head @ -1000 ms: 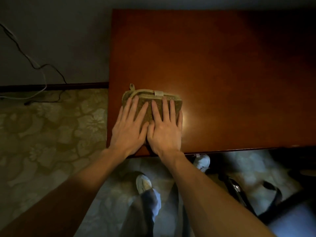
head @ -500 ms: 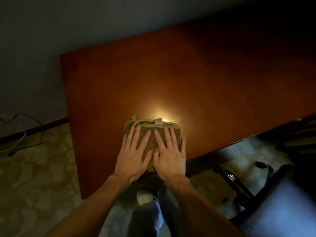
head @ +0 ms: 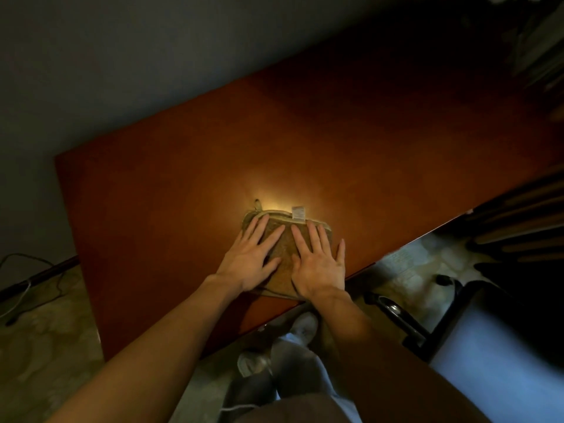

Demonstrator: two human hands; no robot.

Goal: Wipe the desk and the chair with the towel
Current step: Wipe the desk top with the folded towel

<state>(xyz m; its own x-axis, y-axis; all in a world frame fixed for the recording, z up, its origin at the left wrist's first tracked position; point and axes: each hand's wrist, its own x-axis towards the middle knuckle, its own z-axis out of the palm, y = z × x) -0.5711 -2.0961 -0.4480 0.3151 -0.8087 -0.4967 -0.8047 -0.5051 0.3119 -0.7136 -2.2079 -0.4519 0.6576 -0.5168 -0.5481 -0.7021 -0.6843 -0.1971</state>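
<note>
A folded olive-brown towel [head: 285,248] with a pale trim and a white tag lies flat on the reddish-brown wooden desk [head: 335,141], close to its near edge. My left hand [head: 251,259] presses on the towel's left half with straight, spread fingers. My right hand [head: 317,264] lies flat on the right half, its little finger reaching onto the desk. A chair [head: 494,340] with a pale blue seat and a dark frame stands at the lower right, beside the desk.
A grey wall runs behind the desk. Patterned pale flooring [head: 39,346] lies to the left, with loose cables [head: 21,288] near the baseboard. My legs and white shoes [head: 302,326] stand at the desk's near edge. Dark shelving fills the right side.
Both hands have slid the towel rightward along the desk's near edge, away from the left corner. The view has swung, so the desk now runs diagonally and the chair shows more.
</note>
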